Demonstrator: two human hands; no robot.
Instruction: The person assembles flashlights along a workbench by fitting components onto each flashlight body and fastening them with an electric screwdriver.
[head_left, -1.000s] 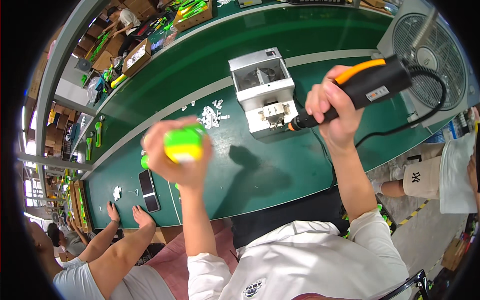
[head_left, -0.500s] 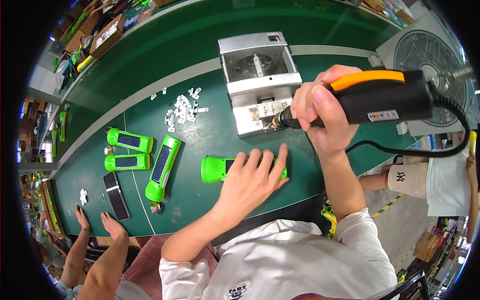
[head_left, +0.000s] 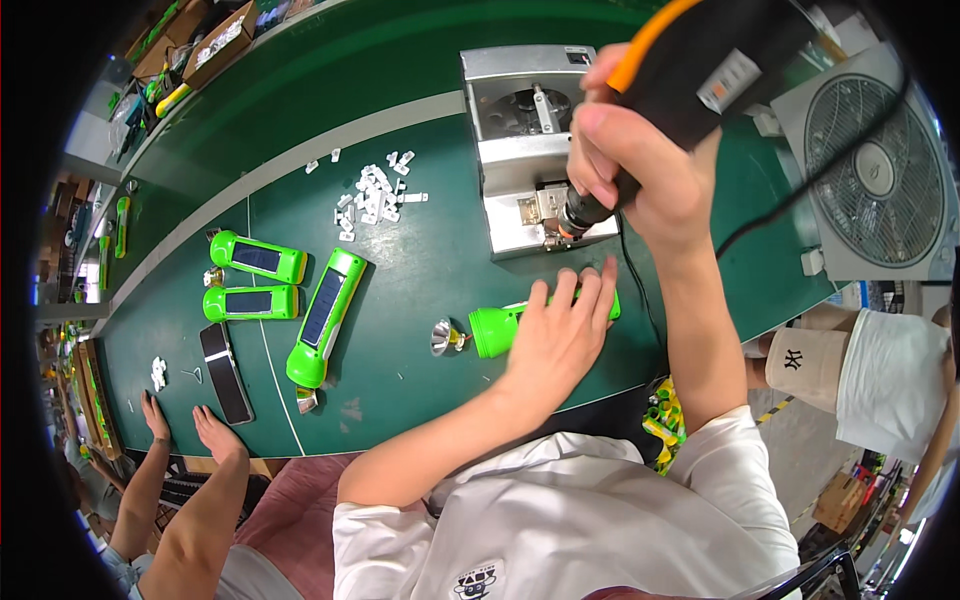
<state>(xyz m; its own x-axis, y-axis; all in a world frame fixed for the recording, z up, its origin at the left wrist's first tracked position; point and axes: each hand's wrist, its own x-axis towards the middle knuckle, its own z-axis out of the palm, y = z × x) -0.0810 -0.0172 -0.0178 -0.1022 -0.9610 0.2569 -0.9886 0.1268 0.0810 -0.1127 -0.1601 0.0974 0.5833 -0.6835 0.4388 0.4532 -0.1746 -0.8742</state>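
My right hand [head_left: 655, 170] is closed around a black and orange electric screwdriver [head_left: 735, 75], angled steeply downward. Its tip meets the front of a silver screw feeder [head_left: 535, 150]. Below that, my left hand [head_left: 560, 325] lies over a green flashlight body [head_left: 492, 330], fingers draped across it and thumb hidden. A shiny reflector cup [head_left: 441, 338] is just off the flashlight's wide end, with a small fitting behind it.
Three green flashlights with solar panels [head_left: 328, 318] lie to the left, beside a phone [head_left: 227, 372]. Small white plastic parts [head_left: 375, 195] are piled behind. Another person's hands [head_left: 218, 435] rest at far left. A box fan [head_left: 875, 170] stands right, the screwdriver's cord hanging before it.
The screwdriver has tipped up more steeply, its tip still at the feeder. My left hand and the flashlight have shifted right, and the reflector cup now shows.
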